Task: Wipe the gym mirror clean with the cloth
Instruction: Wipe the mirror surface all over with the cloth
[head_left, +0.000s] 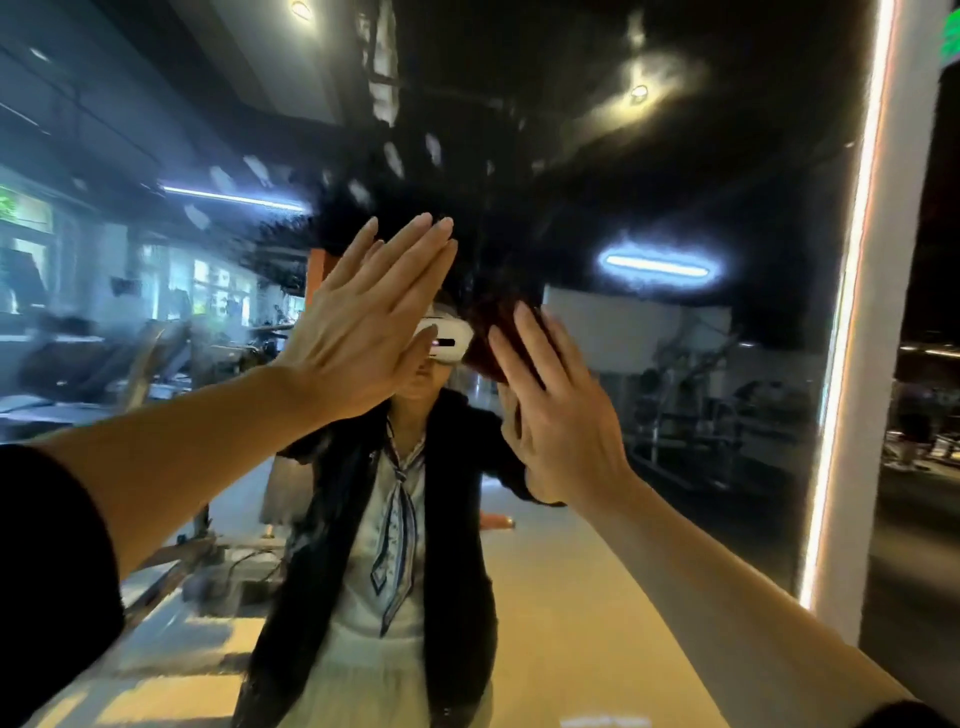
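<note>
The gym mirror (675, 166) fills the view, with smears and pale streaks across its upper middle. My left hand (363, 332) lies flat against the glass, fingers straight and together, pointing up and to the right. My right hand (561, 415) is beside it to the right, fingers straight and spread, pressing a dark reddish-brown cloth (491, 325) onto the glass. Only the cloth's upper left part shows past my fingers. The two hands are apart.
A lit strip (852, 291) runs down the mirror's right edge next to a white frame post (883, 364). The reflection shows a person wearing a head camera, gym machines at left and right, and ceiling lights. Beyond the post the room is dark.
</note>
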